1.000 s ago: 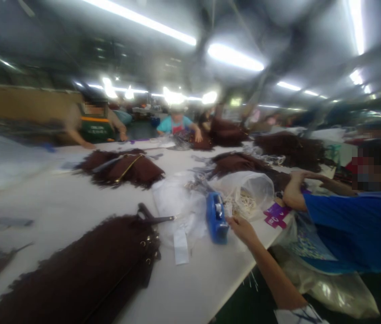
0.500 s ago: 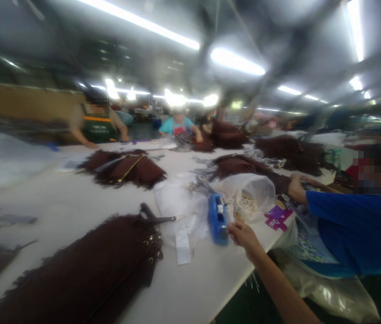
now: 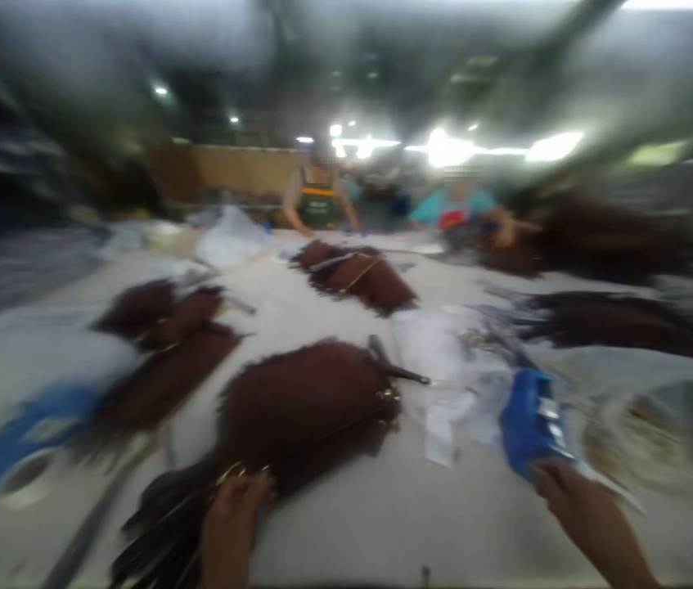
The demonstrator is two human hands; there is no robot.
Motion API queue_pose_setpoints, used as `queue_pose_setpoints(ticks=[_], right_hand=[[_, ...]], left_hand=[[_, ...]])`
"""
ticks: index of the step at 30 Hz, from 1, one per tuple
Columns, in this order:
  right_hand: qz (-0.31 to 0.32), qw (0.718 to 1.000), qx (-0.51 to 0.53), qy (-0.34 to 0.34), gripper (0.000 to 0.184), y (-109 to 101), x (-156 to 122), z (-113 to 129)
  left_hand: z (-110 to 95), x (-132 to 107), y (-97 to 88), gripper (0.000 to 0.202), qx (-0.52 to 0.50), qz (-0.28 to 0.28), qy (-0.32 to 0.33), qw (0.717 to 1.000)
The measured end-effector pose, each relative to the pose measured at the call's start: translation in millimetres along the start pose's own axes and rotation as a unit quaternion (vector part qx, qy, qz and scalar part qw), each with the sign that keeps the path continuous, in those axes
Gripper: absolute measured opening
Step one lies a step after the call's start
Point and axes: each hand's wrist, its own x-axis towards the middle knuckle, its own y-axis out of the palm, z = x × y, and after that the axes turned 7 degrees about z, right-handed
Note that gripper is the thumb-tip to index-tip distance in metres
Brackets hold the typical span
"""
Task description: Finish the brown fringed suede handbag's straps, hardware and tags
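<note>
Hand, left [image 3: 234, 507]: curled at gold rings [image 3: 231, 472], grip too blurred to tell | brown bag [image 3: 306, 401], inward of table's [image 3: 346, 536] near edge: probably soft, floppy, best held underneath | blue tape dispenser [image 3: 525, 421]: right hand [image 3: 576, 503] bunched at near end, hold unclear from here

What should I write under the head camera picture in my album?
Left hand by a fringed brown bag, right hand at a blue tape dispenser.
</note>
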Motion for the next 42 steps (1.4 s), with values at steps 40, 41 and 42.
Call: queue_pose_setpoints(ticks=[40,41,42], right_hand=[[0.377,0.804,-0.023,-0.46,0.017,184,-67,322],[0.375,0.806,-0.026,-0.457,0.017,185,-67,322],[0.375,0.809,-0.024,-0.453,0.017,186,-68,321]], left_hand=[[36,7,-7.8,0.021,-0.134,0.071,0.005,0.988],[36,8,-7.4,0.023,-0.128,0.066,0.0,0.99],[37,9,-7.0,0.023,-0.12,0.059,-0.007,0.991]])
